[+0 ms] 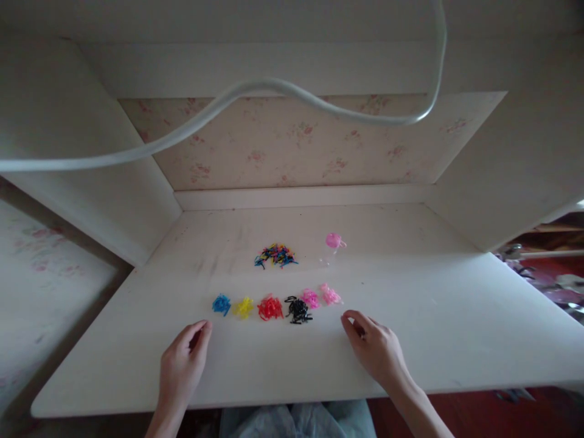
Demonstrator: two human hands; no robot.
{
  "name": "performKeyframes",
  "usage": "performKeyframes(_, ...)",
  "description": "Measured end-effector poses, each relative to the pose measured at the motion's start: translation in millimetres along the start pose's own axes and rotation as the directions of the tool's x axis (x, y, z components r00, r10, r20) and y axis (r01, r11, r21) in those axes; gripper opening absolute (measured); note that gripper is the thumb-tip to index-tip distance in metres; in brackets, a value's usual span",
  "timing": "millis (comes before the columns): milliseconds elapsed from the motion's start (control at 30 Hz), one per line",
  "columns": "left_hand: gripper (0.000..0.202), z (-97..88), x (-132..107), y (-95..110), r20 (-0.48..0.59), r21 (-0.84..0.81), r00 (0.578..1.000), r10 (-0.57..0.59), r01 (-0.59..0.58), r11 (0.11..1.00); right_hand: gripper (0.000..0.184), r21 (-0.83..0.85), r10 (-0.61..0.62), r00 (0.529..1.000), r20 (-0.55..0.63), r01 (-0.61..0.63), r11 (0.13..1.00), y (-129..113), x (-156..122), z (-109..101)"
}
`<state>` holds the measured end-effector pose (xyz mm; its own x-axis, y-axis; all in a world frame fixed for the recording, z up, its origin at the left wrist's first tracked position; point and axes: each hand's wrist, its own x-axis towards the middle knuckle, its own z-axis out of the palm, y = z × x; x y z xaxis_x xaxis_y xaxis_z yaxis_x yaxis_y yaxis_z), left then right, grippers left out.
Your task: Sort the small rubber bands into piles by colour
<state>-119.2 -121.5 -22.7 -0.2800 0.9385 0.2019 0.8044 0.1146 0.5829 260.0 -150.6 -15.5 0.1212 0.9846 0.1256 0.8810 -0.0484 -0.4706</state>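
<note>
My left hand (182,364) rests on the white desk (438,316) near its front edge, fingers loosely curled, holding nothing I can see. My right hand (374,347) lies to the right, fingers bent and tips on the desk, just below the light pink pile (329,294). A row of small sorted piles runs between the hands: blue (221,304), yellow (243,307), red (270,308), black (298,309), and a deeper pink pile (311,298). Farther back sits a mixed-colour pile (275,255).
A small pink object (334,241) with a clear part beside it lies behind the row on the right. A white cable (255,90) hangs across the top of the view. The desk sits in an alcove with flowered wallpaper (301,146) behind.
</note>
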Motion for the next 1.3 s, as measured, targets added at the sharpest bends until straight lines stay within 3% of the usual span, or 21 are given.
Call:
performKeyframes(133, 0.037, 1.8, -1, -2, -0.018, 0.038, 1.0, 0.002, -0.002, 0.999, 0.029, -0.077, -0.297, 0.951, -0.082, 0.291, 0.954, -2, 22, 0)
performKeyframes(267, 0.036, 0.6, -2, 0, -0.031, 0.051, 0.999, 0.024, -0.022, 0.998, 0.035, -0.063, -0.468, 0.884, 0.006, 0.467, 0.882, -2, 48, 7)
performKeyframes(367, 0.035, -0.5, -2, 2, -0.033, 0.047, 0.999, 0.037, -0.035, 0.998, 0.033, -0.046, -0.498, 0.864, 0.075, 0.501, 0.864, -3, 62, 12)
performKeyframes(567, 0.034, 1.3, -1, -1, -0.02, 0.059, 0.998, 0.057, -0.056, 0.997, 0.03, -0.018, -0.513, 0.853, 0.096, 0.517, 0.856, -6, 71, 12)
performKeyframes(1067, 0.037, 3.3, 1, -2, 0.029, 0.074, 0.998, 0.059, -0.061, 0.995, 0.022, -0.07, -0.549, 0.833, 0.06, 0.552, 0.831, 28, 49, -7)
performKeyframes(1200, 0.036, 4.9, 1, -5, 0.036, 0.081, 0.998, 0.054, -0.057, 0.995, 0.027, -0.096, -0.6, 0.8, 0.019, 0.599, 0.795, 12, 54, -11)
performKeyframes(1300, 0.035, 5.0, 0, -6, 0.035, 0.07, 0.998, 0.055, -0.057, 0.996, 0.036, -0.059, -0.646, 0.755, 0.111, 0.654, 0.754, -13, 64, -10)
